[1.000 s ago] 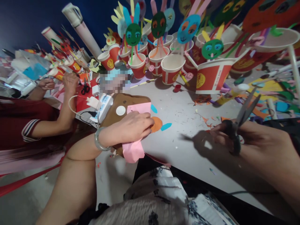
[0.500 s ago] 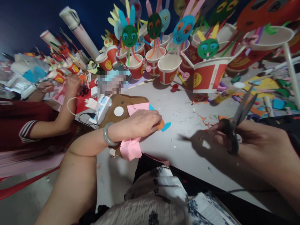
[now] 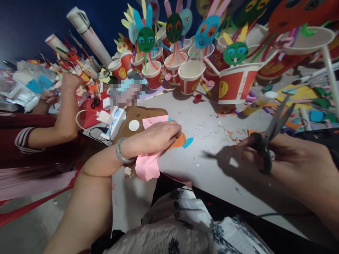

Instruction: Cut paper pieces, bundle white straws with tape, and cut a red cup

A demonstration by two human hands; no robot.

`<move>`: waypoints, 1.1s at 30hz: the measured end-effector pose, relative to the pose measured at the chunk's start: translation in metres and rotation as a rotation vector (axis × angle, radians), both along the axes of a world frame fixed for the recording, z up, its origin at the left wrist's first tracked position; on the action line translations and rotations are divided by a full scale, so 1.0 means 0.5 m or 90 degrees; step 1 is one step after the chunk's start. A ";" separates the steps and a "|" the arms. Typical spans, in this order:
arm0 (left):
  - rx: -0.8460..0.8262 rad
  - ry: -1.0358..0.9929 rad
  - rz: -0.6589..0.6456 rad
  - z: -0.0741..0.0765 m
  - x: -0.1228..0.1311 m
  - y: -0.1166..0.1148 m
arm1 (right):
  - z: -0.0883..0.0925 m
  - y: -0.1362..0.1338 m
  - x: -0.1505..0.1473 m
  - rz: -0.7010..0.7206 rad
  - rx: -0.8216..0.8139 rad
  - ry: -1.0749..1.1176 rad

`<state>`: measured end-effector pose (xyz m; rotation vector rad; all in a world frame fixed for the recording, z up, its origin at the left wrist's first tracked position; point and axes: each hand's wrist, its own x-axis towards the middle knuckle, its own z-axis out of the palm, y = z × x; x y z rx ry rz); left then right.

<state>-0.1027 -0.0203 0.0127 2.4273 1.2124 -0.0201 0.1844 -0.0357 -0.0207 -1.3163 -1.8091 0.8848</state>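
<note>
My right hand (image 3: 296, 155) grips a pair of black-handled scissors (image 3: 274, 132), its blades slightly apart and pointing up, above the table at the right. My left hand (image 3: 162, 135), a bangle on its wrist, rests low over pink paper (image 3: 148, 165) with its fingers curled together. An orange paper piece (image 3: 179, 140) shows beside the fingertips, and a blue leaf-shaped paper piece (image 3: 188, 143) touches its edge. What the left fingers pinch, if anything, is hidden under them. A brown mat (image 3: 124, 132) lies beneath the pink paper.
Red-and-white paper cups (image 3: 189, 83) with paper-faced figures (image 3: 146, 39) crowd the back. A power strip (image 3: 116, 121) with plugs stands at the left. A co-worker's arm (image 3: 63, 109) is beyond it, near another pair of scissors (image 3: 95, 102). Paper scraps (image 3: 291, 123) and a glue stick (image 3: 258, 103) lie right.
My left hand has drawn back slightly to the left, uncovering more of the orange piece. The scissors have barely shifted. The co-worker's forearm has moved left and up.
</note>
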 end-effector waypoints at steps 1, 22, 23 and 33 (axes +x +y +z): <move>0.007 -0.010 -0.006 0.000 -0.008 0.003 | 0.001 -0.001 0.000 0.000 -0.005 0.003; 0.022 0.118 -0.147 0.046 -0.065 -0.050 | 0.003 -0.006 0.001 -0.024 -0.047 -0.005; 0.022 0.117 -0.147 0.047 -0.066 -0.049 | 0.002 -0.005 0.002 -0.022 -0.046 -0.002; 0.059 0.125 -0.154 0.042 -0.068 -0.057 | 0.002 -0.015 0.004 -0.010 -0.018 -0.014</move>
